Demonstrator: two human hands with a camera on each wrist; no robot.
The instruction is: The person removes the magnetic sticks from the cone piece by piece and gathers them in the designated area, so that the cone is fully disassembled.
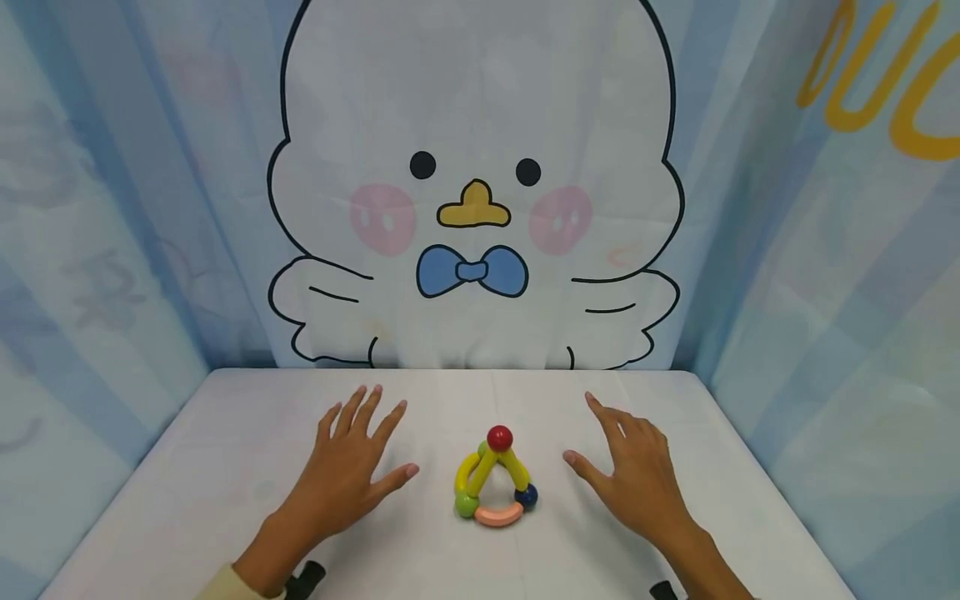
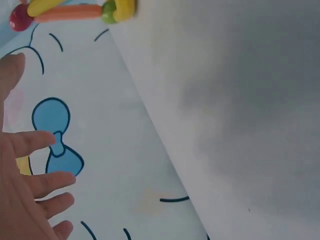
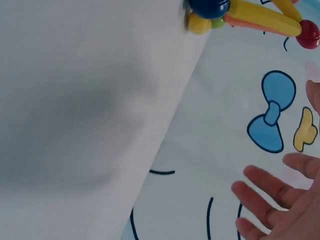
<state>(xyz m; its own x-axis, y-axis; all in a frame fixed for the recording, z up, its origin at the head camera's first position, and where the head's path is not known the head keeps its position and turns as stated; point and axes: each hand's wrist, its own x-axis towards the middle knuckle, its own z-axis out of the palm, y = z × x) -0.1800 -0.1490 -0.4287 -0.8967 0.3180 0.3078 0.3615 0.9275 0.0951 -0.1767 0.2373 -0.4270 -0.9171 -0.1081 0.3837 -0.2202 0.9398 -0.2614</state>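
Toy [image 1: 499,439] on table [image 1: 420,567], between spread left hand [image 1: 341,479], right hand [image 1: 641,479].

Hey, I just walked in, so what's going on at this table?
Someone's left hand and right hand are on either side of a small toy made of colored balls and rods. Both hands are open, and neither touches it. The toy stands on the white table, with its red ball on top.
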